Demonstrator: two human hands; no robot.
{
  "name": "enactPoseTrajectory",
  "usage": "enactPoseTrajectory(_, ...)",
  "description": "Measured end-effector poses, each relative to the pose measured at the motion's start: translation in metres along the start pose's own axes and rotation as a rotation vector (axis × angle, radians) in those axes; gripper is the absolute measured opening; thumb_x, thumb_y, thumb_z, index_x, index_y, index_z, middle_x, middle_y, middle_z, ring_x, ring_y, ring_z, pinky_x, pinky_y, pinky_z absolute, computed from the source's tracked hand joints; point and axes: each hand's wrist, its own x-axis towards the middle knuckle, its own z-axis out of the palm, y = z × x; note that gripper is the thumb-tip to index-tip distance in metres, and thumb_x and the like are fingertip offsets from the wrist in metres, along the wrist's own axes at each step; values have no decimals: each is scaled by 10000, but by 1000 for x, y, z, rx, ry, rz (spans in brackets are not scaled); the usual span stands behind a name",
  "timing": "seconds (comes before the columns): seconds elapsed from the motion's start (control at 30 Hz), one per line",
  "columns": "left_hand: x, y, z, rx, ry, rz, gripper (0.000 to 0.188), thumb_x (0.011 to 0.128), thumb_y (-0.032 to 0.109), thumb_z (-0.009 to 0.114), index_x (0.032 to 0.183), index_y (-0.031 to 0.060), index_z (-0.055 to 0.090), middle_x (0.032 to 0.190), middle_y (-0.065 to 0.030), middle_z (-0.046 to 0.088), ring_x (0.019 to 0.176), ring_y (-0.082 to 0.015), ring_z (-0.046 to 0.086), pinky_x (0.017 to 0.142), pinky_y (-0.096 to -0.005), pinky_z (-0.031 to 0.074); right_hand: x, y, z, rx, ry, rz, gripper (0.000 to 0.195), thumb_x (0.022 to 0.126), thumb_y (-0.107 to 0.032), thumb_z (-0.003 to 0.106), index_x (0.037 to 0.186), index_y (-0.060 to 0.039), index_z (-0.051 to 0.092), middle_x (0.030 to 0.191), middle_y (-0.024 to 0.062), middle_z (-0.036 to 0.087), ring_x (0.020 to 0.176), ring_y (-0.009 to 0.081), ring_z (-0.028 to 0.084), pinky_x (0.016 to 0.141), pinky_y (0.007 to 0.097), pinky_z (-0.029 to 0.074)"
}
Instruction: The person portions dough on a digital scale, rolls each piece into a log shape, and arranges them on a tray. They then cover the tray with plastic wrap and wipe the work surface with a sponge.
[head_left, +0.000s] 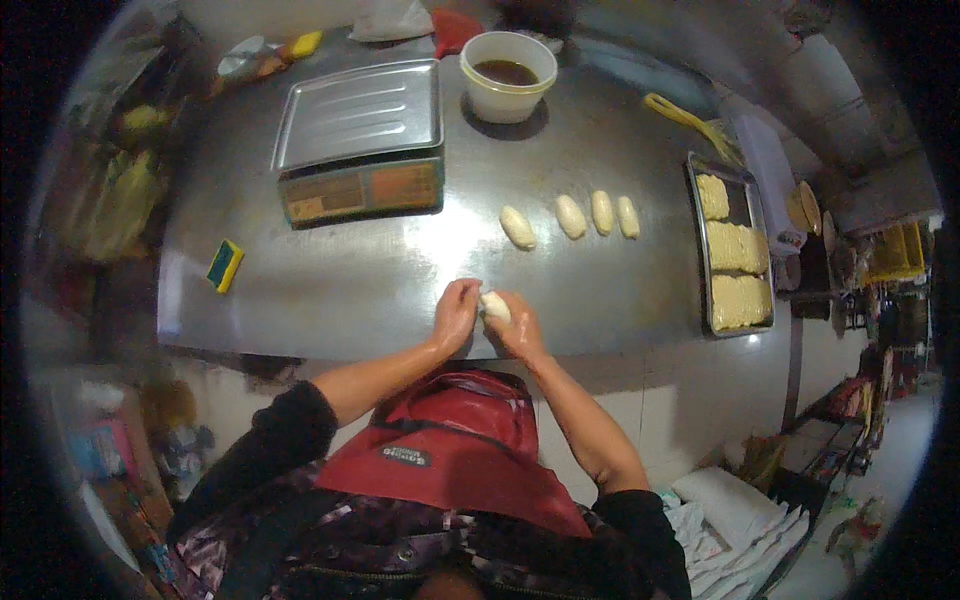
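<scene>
A small pale piece of dough (496, 306) is in my right hand (523, 328), just above the near edge of the steel table (360, 292). My left hand (455, 313) is right beside it, fingers curled at the dough's left end. Whether the left fingers pinch the dough cannot be made out. Farther forward and to the right, several oblong dough pieces (571, 217) lie on the table. The leftmost dough piece (517, 227) is tilted and a little apart from the others.
A digital scale (360, 116) with a metal platform stands at the back left. Beside it is a white tub (506, 105) of dark liquid. A sponge (225, 266) lies left. At right, a metal tray (703, 247) holds ridged dough blocks (739, 301), with a yellow strap-like item (686, 116) behind.
</scene>
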Motion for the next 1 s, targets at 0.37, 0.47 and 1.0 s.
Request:
enactPoseTrajectory(0.37, 51, -63, 29, 228, 266, 130, 413, 904, 319, 296, 942, 11, 568, 916, -183, 582, 852, -325, 545, 798, -386, 412, 39, -41, 40, 745, 133, 317, 284, 896, -258, 459, 1024, -18, 542, 927, 64, 581, 795, 140, 519, 698, 311, 434)
enactPoseTrajectory(0.47, 61, -69, 28, 339, 168, -45, 409, 899, 320, 287, 968, 32, 569, 965, -214, 576, 910, -362, 536, 827, -406, 400, 53, -42, 44, 347, 132, 439, 315, 906, -288, 452, 973, -5, 575, 842, 76, 602, 731, 152, 533, 653, 327, 440)
enactPoseTrajectory(1.0, 66, -115, -305, 1027, 1057, -178, 501, 766, 234, 581, 1207, 54, 427, 1240, -162, 430, 1161, -356, 381, 925, -476, 357, 144, 7, 49, -255, 373, 12, 382, 800, -260, 622, 1014, 28, 489, 760, 154, 553, 607, 286, 541, 545, 374, 442)
